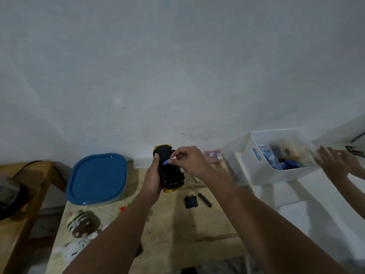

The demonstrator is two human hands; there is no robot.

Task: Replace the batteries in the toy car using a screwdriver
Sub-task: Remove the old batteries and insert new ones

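Toy car [171, 171], black plastic underside up with gold trim at both ends, held above the pale wooden table [197, 230]. Left hand [153, 177] wraps the car's left flank, thumb along the edge. Right hand [189, 161] pinches a small cylindrical battery [169, 160], blue and white with red print, at the car's underside; the compartment itself is too dark to make out. On the table just right of the car: a flat black rectangular battery cover [191, 202] and a slim screwdriver [203, 198], dark handle, thin metal shaft. Left, a rounded blue plastic lid [96, 178] on a clear container. Right, a white plastic bin [280, 155] with blurred blue contents; another person's hands [335, 161], motion-blurred, at its rim. Striped plush toys [83, 224] at lower left, partly cut off by the forearm.
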